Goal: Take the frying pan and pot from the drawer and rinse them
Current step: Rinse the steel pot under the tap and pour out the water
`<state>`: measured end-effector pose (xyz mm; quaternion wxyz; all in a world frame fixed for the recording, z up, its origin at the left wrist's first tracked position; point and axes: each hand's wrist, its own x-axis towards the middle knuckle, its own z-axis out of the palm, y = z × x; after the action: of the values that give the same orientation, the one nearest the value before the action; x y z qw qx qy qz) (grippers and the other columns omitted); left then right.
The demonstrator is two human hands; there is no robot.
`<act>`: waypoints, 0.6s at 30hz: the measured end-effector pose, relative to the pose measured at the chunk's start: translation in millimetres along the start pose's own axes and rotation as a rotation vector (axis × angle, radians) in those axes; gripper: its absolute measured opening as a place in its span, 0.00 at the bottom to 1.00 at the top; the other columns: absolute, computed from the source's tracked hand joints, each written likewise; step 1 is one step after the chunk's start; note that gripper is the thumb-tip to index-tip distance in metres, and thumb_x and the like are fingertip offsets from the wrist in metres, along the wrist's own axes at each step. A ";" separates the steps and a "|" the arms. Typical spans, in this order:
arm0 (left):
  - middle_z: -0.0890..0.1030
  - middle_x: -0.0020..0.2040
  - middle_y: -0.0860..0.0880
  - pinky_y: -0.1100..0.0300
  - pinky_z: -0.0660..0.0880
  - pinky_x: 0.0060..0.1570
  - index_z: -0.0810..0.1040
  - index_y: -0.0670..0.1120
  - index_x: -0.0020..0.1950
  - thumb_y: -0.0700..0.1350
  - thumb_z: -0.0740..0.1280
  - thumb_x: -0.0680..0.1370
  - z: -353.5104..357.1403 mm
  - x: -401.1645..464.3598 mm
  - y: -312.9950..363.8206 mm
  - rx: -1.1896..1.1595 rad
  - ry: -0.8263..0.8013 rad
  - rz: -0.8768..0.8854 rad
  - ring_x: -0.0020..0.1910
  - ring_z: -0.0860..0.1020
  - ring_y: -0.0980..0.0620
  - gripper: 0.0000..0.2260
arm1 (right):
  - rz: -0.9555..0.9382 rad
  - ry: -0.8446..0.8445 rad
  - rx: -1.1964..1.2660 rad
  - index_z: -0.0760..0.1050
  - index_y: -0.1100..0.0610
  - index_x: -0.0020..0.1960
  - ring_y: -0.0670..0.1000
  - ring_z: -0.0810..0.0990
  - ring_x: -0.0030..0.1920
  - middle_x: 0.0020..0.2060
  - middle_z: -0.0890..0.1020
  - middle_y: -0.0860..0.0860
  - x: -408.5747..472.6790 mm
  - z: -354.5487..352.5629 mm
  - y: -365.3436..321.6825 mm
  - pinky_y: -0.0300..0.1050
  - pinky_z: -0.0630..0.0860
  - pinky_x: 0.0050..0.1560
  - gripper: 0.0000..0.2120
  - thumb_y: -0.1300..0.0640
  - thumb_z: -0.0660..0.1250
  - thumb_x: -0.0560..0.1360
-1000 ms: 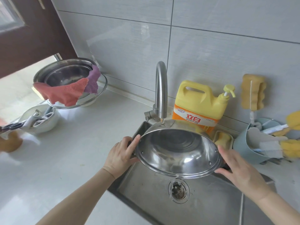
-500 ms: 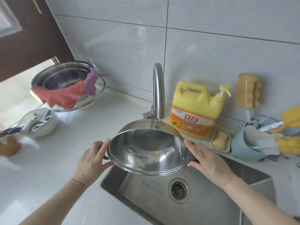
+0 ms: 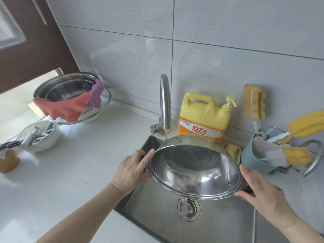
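I hold a stainless steel pot (image 3: 194,165) over the sink (image 3: 154,204), tilted so its shiny inside faces me. My left hand (image 3: 131,171) grips its left side and my right hand (image 3: 259,192) grips its right side; the handles are hidden under my fingers. The far rim of the pot sits just below the spout of the steel tap (image 3: 164,102). A thin stream of water runs off the pot's low near rim towards the drain (image 3: 188,210). No frying pan is in view.
A yellow detergent jug (image 3: 201,116) and a soap dish (image 3: 231,149) stand behind the sink. A blue holder with brushes and sponges (image 3: 257,160) sits to the right. On the left counter are stacked steel bowls with red and purple cloths (image 3: 70,97) and a white bowl of utensils (image 3: 38,137).
Both hands have swung the pot back to the right, from left of the tap to under its spout and over the drain. Water now runs off its near rim.
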<state>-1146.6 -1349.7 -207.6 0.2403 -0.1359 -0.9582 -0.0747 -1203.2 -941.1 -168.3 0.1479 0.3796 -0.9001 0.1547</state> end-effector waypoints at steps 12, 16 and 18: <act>0.69 0.50 0.46 0.55 0.75 0.29 0.50 0.50 0.79 0.59 0.68 0.71 1.0 -1.5 -2.0 -0.028 0.010 -0.013 0.30 0.74 0.44 0.42 | -0.007 -0.019 0.013 0.51 0.53 0.79 0.46 0.70 0.44 0.48 0.69 0.47 6.4 -2.8 -1.0 0.44 0.68 0.50 0.41 0.43 0.68 0.75; 0.69 0.50 0.46 0.54 0.76 0.30 0.45 0.52 0.80 0.54 0.82 0.60 -3.7 -16.6 -17.7 -0.026 -0.050 -0.077 0.31 0.75 0.43 0.60 | -0.030 -0.068 0.070 0.46 0.50 0.81 0.47 0.72 0.46 0.51 0.71 0.48 24.1 16.8 0.6 0.45 0.70 0.51 0.49 0.46 0.72 0.70; 0.69 0.49 0.47 0.54 0.76 0.29 0.45 0.53 0.80 0.53 0.83 0.60 -6.3 -24.8 -26.4 -0.031 -0.053 -0.111 0.30 0.75 0.44 0.61 | -0.036 -0.118 0.103 0.47 0.50 0.81 0.47 0.71 0.43 0.48 0.72 0.47 33.6 26.3 -1.3 0.45 0.70 0.49 0.62 0.54 0.83 0.59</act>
<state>-1130.6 -1381.7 -216.1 0.2083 -0.0883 -0.9690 -0.0994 -1228.6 -973.7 -179.0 0.0779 0.4113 -0.8911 0.1753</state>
